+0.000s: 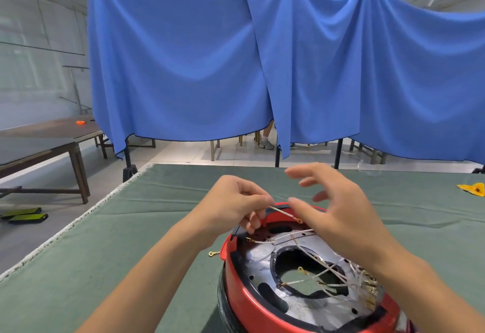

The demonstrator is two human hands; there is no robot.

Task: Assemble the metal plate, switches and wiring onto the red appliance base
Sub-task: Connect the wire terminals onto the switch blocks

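While the red base point(262, 303) sits at the desk's point(131, 240) near edge, metal plate point(265, 261) facing up, the left hand point(236, 209) pinches a white wire point(284, 214). Wire runs left-to-right, slanting down, ring terminal toward the right hand point(338, 209), whose fingers point(299, 172) are spread, touching nothing visible.

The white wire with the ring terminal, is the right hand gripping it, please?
No, the left hand pinches the white wire, while the right hand hovers open beside it.

Blue cloth point(183, 70) hangs behind the green table cover point(131, 227); yellow rag point(473, 189) right.
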